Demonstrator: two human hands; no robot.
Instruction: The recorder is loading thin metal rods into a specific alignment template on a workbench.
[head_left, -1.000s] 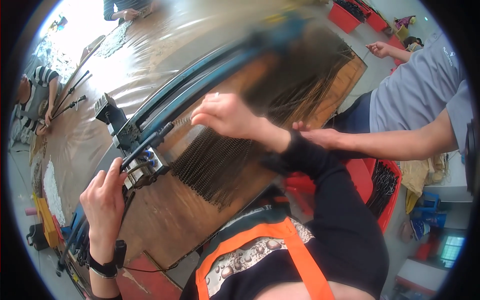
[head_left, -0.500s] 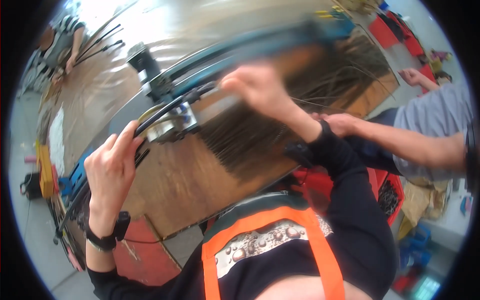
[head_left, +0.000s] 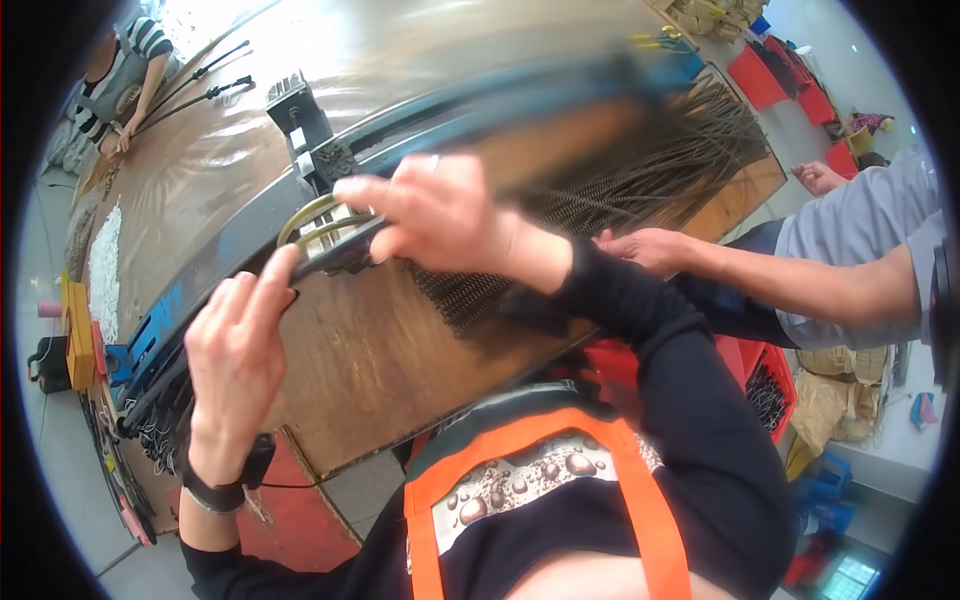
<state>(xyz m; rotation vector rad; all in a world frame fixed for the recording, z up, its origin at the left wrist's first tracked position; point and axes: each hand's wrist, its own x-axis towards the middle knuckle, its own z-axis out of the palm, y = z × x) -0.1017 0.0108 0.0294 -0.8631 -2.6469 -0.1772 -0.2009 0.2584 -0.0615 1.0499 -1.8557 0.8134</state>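
Observation:
A black rod-like tube (head_left: 335,252) runs between my hands, in front of a metal fixture (head_left: 312,150) on a long rail. My left hand (head_left: 235,345) is closed around its left part, the forefinger stretched along it. My right hand (head_left: 445,215) closes on its other end, thumb below and fingers above, hiding that end and part of the fixture. Thin yellow-green hoses (head_left: 300,214) loop beside the fixture, just above the tube. The blue-grey rail (head_left: 480,120) is blurred toward the far right.
Many thin dark rods (head_left: 610,200) lie on the wooden table (head_left: 350,370), right of my hands. A co-worker's hand (head_left: 640,250) is close to my right forearm. Another person (head_left: 125,85) works at far left. Red bins (head_left: 765,400) stand at the right.
My right hand has moved left and down along the black tube, now in front of the fixture. My left hand has shifted slightly right and down, still on the tube.

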